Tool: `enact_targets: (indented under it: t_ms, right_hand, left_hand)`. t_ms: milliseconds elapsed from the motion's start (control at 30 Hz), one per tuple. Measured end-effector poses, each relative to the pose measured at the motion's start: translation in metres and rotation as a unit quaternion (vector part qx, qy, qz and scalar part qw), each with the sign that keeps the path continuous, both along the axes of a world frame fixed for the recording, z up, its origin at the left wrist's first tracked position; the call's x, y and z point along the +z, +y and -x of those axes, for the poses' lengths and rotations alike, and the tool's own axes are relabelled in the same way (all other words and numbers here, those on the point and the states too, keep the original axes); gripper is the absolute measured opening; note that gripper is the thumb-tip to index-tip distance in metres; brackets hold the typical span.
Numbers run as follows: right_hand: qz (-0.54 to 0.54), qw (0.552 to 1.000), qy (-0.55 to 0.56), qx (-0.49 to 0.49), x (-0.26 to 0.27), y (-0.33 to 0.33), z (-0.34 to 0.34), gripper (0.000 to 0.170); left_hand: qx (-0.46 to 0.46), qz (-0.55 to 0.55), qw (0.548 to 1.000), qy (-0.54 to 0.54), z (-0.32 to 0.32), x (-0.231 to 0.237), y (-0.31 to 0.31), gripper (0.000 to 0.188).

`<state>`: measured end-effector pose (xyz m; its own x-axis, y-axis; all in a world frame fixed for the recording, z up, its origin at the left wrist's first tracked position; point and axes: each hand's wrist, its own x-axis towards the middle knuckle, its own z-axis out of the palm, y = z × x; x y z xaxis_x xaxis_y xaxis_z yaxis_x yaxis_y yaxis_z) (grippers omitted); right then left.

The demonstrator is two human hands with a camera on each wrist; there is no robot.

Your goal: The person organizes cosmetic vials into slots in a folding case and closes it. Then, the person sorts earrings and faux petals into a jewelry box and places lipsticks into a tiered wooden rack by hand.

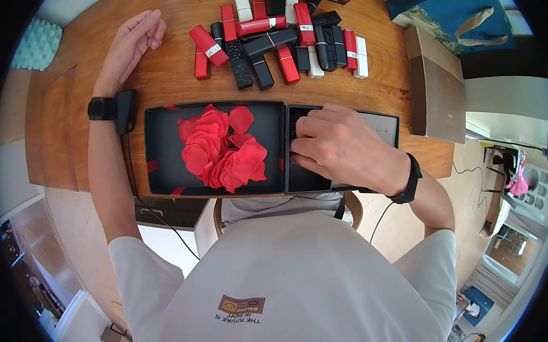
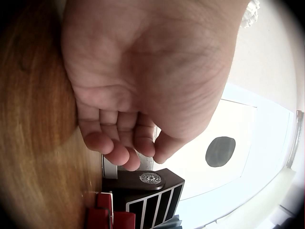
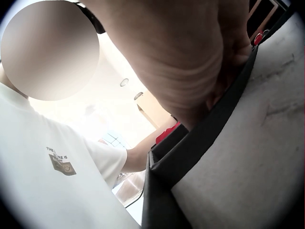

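In the head view a black box holds a heap of red petals. Joined to its right is a second black box part with a grey section. The right hand reaches down into that part, fingers bent; the fingertips and anything under them are hidden, also in the right wrist view, where the hand dips behind a dark wall. The left hand lies on the wooden table, palm up and fingers loosely bent, holding nothing, as the left wrist view of the hand confirms.
Beyond the boxes lies a pile of red, black and white lipstick-like tubes and cases. At the right stand a brown carton and a blue bag. A pale green textured object sits at the far left. Cables hang from both wrists.
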<state>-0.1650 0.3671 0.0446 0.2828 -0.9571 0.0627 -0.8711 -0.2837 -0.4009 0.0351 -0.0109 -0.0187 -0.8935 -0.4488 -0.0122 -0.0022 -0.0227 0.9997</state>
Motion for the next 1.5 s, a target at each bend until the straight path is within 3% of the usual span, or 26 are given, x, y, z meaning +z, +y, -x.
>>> enact_targets:
  t_ms: [1500]
  right_hand:
    - [-0.039, 0.998, -0.013, 0.038, 0.005, 0.004, 0.000, 0.008]
  left_hand:
    - [-0.001, 0.007, 1.000, 0.000, 0.000, 0.000, 0.000, 0.034]
